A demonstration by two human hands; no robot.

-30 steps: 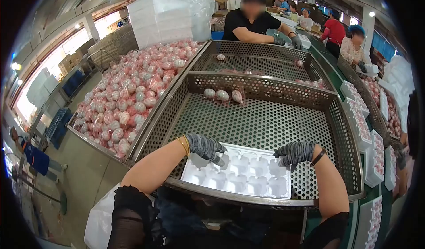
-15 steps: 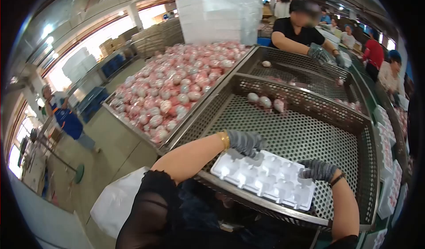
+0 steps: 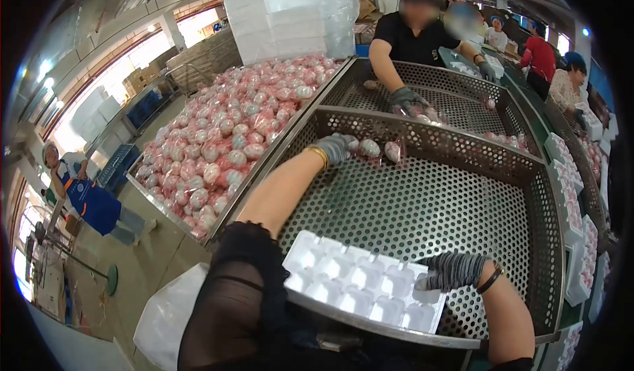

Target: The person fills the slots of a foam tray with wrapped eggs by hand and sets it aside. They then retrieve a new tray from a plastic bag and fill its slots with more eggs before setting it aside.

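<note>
At the tray's right end, my right hand, in a grey striped glove, grips the white plastic egg tray with thumb over its edge. The tray's cups hold nothing, and it rests tilted on the near rim of the perforated metal bin. My left hand, gloved alike, reaches to the bin's far left corner. Its fingers close around the leftmost wrapped egg, which they partly cover. Beside it lie another wrapped egg and a third egg in clear-and-red film.
A large heap of wrapped eggs fills the bin at left. Across the divider, a co-worker reaches into a second metal bin. Filled trays line the conveyor at right. Another person stands at far left.
My left hand has left the tray and moved forward to the eggs in the far corner. The tray, still in my right hand, appears lower and further left. The co-worker's hand now reaches into their bin.
</note>
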